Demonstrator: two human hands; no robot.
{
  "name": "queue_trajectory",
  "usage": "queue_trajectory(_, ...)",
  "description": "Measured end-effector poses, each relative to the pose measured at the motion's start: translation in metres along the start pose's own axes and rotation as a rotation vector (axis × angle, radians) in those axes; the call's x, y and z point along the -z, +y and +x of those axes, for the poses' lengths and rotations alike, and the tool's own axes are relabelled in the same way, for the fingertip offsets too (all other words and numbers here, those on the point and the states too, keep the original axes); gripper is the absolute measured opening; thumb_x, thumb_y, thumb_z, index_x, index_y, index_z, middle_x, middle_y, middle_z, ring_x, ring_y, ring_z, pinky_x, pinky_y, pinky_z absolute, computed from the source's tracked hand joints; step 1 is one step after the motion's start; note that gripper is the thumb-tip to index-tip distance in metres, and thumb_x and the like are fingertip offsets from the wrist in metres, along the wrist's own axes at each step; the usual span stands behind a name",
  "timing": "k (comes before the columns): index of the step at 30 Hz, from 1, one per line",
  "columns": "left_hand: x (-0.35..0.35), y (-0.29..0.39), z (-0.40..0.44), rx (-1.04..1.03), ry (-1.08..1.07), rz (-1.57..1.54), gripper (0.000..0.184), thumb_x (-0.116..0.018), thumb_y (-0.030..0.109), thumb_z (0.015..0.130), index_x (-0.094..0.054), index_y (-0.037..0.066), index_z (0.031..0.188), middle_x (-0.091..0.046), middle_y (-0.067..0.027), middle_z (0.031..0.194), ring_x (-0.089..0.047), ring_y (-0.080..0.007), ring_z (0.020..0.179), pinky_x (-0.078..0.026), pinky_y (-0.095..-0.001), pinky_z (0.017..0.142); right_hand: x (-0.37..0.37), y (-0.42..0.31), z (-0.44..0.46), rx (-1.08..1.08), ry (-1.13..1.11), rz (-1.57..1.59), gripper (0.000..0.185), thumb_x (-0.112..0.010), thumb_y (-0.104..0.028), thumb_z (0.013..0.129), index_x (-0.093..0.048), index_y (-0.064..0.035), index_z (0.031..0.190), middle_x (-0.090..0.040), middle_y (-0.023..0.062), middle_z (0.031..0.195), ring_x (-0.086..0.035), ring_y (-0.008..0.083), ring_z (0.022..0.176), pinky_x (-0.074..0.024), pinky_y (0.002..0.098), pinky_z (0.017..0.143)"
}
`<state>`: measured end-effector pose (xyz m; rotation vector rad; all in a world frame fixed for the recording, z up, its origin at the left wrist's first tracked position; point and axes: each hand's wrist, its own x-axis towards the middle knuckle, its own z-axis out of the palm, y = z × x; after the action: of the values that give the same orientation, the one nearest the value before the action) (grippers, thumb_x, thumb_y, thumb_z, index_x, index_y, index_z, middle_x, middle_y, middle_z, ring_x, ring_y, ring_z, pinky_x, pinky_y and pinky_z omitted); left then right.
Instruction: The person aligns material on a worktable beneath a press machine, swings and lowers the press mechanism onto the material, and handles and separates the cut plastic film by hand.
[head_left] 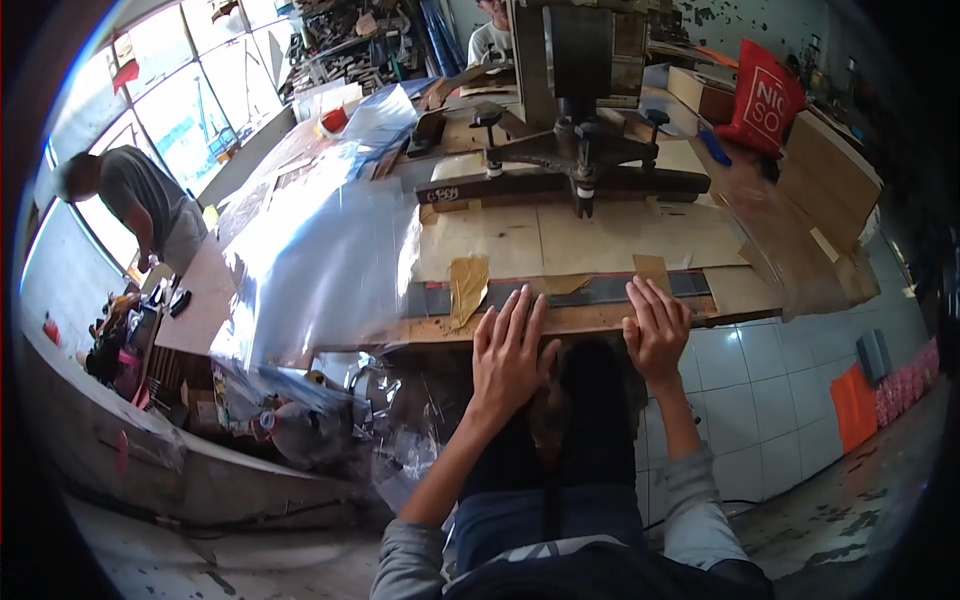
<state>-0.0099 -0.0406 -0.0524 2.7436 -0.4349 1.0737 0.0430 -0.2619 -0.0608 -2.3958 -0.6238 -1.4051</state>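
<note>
My left hand point(512, 350) rests at the front edge of the workbench, palm down, fingers stretched out over a long dark strip point(597, 297). To its right, my right hand point(660, 330) lies on the same strip, its fingers extended forward. No object shows in either hand. Brown tape point(467, 290) covers part of the strip left of my left hand. Beyond both hands, a heavy metal press point(575, 150) with a dark crossbar point(610, 186) stands over pale boards point(480, 240). Clear plastic sheeting point(330, 250) spreads to the left.
A red bag point(765, 100) and cardboard point(835, 180) stand at the right. One person point(140, 205) bends over at the left; another point(490, 42) is behind the press. Crumpled plastic point(395, 400) hangs below the bench, and an orange item point(853, 408) is on the right.
</note>
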Motion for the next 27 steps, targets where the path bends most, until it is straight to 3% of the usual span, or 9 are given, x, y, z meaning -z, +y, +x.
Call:
queue_trajectory(3, -0.045, -0.016, -0.007, -0.060, 0.299, 0.104, 0.039, -0.053, 0.037, 0.090, -0.060, 0.015, 0.122, -0.058, -0.0029, 0.126, -0.052, -0.0149, 0.116, -0.030, -0.0380, 0.100, -0.030, 0.012, -0.017, 0.044, 0.216, -0.108, 0.044, -0.032, -0.032, 0.098, -0.068, -0.0073, 0.104, -0.067, 0.0045, 0.107, -0.062, 0.0189, 0.099, -0.0379, 0.0364, 0.087)
queue_trajectory(7, -0.076, -0.027, -0.020, -0.084, 0.530, 0.214, 0.035, -0.046, 0.040, 0.091, -0.064, 0.022, 0.116, -0.061, 0.0056, 0.122, -0.053, -0.0078, 0.108, -0.029, -0.0342, 0.097, -0.032, 0.007, -0.015, 0.015, 0.266, -0.109, 0.044, -0.030, -0.031, 0.098, -0.068, -0.0080, 0.098, -0.068, 0.0029, 0.101, -0.063, 0.0184, 0.092, -0.0377, 0.0365, 0.085)
queue_trajectory(27, -0.087, -0.020, -0.023, 0.014, 0.590, 0.114, 0.032, -0.044, 0.035, 0.092, -0.066, 0.022, 0.110, -0.061, 0.0060, 0.116, -0.054, -0.0107, 0.107, -0.021, -0.0383, 0.106, -0.037, 0.001, -0.019, -0.057, 0.307, -0.106, 0.045, -0.028, -0.030, 0.099, -0.067, -0.0076, 0.099, -0.066, 0.0046, 0.102, -0.060, 0.0205, 0.095, -0.0373, 0.0363, 0.087)
